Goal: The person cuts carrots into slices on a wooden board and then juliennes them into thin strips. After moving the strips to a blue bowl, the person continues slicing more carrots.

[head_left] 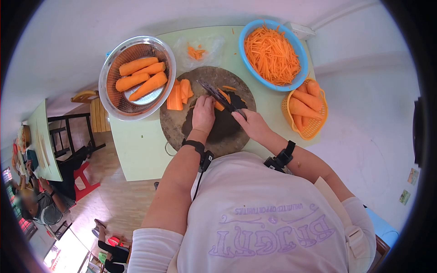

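On the round chopping board (175,125), my right hand (252,124) is wrapped round the handle of a dark-bladed kitchen knife (215,93). The blade slants up and left across the board. My left hand (203,113), fingers curled, presses on a carrot piece (219,106) beside the blade; the fingers partly hide it. Thin cut carrot strips (229,88) lie just past the knife. Left of my left hand, flat carrot slices (175,98) rest at the board's edge.
A metal colander (105,86) with several whole carrots stands at the left. At the far right is a blue basin (243,52) of carrot shreds, with a yellow basket (314,132) of carrots nearer. A plastic bag (211,48) with carrot bits lies behind the board. Other people sit at far left.
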{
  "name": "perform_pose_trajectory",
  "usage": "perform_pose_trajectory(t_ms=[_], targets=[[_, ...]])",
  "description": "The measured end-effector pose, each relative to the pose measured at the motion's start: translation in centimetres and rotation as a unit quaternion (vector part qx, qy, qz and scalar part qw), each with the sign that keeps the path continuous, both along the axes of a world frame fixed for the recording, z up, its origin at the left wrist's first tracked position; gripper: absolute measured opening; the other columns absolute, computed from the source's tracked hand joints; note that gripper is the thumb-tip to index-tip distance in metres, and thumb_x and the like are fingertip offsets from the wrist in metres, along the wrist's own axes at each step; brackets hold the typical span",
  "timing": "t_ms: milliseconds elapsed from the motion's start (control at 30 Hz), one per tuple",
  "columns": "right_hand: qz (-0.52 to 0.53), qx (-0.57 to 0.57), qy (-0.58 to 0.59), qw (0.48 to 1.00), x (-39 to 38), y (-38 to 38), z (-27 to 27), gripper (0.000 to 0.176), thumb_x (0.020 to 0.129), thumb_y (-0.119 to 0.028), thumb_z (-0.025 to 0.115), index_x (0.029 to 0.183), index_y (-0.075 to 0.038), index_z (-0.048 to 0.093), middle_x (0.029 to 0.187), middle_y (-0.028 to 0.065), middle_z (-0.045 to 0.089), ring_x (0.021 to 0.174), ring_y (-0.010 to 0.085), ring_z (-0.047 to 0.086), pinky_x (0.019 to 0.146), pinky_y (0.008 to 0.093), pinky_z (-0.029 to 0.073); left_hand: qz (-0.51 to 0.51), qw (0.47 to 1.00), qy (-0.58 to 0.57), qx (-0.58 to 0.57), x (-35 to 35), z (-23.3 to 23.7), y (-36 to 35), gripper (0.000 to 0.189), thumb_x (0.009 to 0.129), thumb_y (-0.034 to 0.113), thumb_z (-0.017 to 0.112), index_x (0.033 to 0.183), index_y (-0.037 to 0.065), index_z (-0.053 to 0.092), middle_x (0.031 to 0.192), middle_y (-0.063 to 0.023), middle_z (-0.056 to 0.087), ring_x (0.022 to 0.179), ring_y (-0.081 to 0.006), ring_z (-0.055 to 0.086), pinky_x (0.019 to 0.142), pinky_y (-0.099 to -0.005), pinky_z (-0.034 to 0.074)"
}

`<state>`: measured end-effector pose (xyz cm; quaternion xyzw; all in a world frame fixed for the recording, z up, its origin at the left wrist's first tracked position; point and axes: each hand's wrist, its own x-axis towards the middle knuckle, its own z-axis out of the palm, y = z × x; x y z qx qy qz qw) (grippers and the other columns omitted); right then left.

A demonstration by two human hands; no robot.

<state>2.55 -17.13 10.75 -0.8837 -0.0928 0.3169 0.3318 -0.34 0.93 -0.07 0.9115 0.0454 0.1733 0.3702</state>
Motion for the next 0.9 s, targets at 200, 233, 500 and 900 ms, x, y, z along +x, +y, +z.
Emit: perform_pose_trajectory(t_ms=[200, 233, 500, 900], targets=[[0.0, 0.009, -0.006, 1.0, 0.0, 0.1, 0.3, 0.052, 0.097, -0.047, 0.051, 0.092, 0.004, 0.06, 0.081, 0.0265, 0.063, 0.081, 0.0442, 0.061, 0.072, 0.0469, 0.048, -0.002, 1.0, -0.006, -0.001, 0.0, -0.1, 0.0, 0.01, 0.086, 0.006, 0.062, 0.095, 0.005, 0.06, 0.097, -0.0124, 0.059, 0.089, -0.0336, 0.061, 0.075, -0.0416, 0.052], [0.0, 0.016, -0.007, 1.0, 0.0, 0.1, 0.4, 0.052, 0.097, -0.047, 0.05, 0.091, 0.004, 0.06, 0.081, 0.0266, 0.063, 0.081, 0.0442, 0.061, 0.072, 0.047, 0.048, -0.002, 1.0, -0.005, 0.0, 0.0, -0.1, 0.0, 0.01, 0.086, 0.006, 0.062, 0.095, 0.005, 0.06, 0.097, -0.0125, 0.059, 0.089, -0.0335, 0.061, 0.075, -0.0415, 0.052], [-0.01, 0.017, -0.029, 0.999, 0.4, 1.0, -1.6, 0.054, 0.097, -0.048, 0.05, 0.09, 0.005, 0.059, 0.08, 0.0274, 0.062, 0.081, 0.0451, 0.06, 0.071, 0.0478, 0.047, -0.003, 1.0, -0.011, 0.003, 0.0, -0.3, 0.1, 0.01, 0.085, 0.006, 0.063, 0.095, 0.005, 0.06, 0.095, -0.0119, 0.059, 0.089, -0.0332, 0.06, 0.075, -0.0412, 0.052], [-0.012, 0.004, 0.004, 1.0, 0.2, 0.3, 0.6, 0.053, 0.097, -0.047, 0.05, 0.09, 0.005, 0.06, 0.079, 0.0265, 0.062, 0.079, 0.044, 0.061, 0.07, 0.047, 0.047, -0.002, 1.0, 0.0, 0.0, 0.0, 0.0, 0.0, 0.009, 0.085, 0.006, 0.064, 0.093, 0.005, 0.061, 0.096, -0.012, 0.059, 0.09, -0.0335, 0.06, 0.076, -0.0416, 0.052]])
